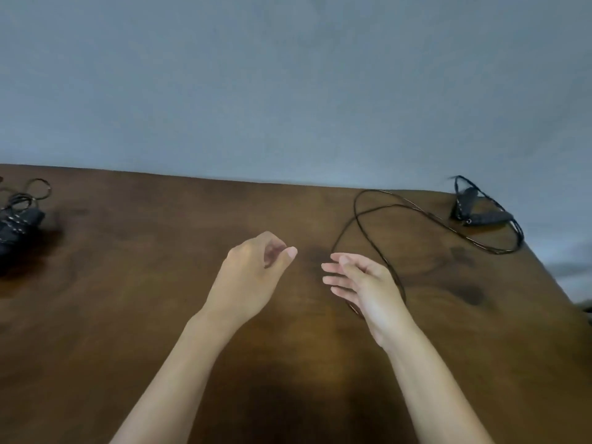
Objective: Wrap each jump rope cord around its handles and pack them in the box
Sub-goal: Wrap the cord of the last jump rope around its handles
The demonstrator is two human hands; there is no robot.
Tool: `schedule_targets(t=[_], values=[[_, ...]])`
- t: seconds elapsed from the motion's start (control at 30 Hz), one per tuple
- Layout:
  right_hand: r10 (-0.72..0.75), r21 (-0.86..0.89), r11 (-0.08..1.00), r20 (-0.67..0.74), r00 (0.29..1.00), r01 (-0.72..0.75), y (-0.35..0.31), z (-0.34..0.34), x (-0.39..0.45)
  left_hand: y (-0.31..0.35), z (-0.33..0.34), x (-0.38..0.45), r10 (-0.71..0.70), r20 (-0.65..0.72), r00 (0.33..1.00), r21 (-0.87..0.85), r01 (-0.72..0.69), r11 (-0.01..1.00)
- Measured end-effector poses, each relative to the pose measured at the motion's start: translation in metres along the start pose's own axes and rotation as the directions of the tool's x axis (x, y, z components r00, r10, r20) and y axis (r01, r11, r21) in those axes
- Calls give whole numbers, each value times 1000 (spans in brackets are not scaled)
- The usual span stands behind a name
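Brown wooden tabletop (128, 315) carries one loose black jump rope – its thin cord (368, 216) loops from the far right corner, where the dark handles (480, 216) lie, toward the middle. The left hand (250, 277) hovers with loosely curled fingers and holds nothing; the right hand (362, 283) is open, just beside the cord. A wrapped black rope bundle (19, 216) rests at far left. No box is visible. The next move, I think, is gathering the handles – then winding.

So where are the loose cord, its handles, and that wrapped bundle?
loose cord (358, 219), head view, on the loop's left curve.
handles (487, 216), head view, on the black grip.
wrapped bundle (17, 224), head view, on its coiled middle.
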State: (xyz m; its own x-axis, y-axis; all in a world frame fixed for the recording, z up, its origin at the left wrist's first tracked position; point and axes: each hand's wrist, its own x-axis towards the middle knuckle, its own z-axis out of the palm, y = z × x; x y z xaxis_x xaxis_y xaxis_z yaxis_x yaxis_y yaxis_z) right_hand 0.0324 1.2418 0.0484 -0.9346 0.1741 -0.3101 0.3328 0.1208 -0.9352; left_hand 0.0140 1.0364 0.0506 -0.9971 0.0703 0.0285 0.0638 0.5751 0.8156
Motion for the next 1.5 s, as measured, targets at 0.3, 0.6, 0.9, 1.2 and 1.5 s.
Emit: schedule_targets(t=[0.3,0.6,0.9,1.2,1.5], values=[[-12,-53,999,-86,996,8,19,-120,42,68,96,39,47,105,993,19,-49,999],[-164,-386,922,-346,924,19,10,-244,153,116,146,88,60,131,990,45,-66,997],[141,-365,810,-639,757,-459,-7,-299,275,134,172,116,57,181,982,88,-74,993],[272,-485,603,-621,735,-634,0,-289,338,135,175,127,46,195,980,96,-66,993],[88,-545,682,-601,794,-488,-4,-294,309,130,167,123,46,206,977,91,-66,994]])
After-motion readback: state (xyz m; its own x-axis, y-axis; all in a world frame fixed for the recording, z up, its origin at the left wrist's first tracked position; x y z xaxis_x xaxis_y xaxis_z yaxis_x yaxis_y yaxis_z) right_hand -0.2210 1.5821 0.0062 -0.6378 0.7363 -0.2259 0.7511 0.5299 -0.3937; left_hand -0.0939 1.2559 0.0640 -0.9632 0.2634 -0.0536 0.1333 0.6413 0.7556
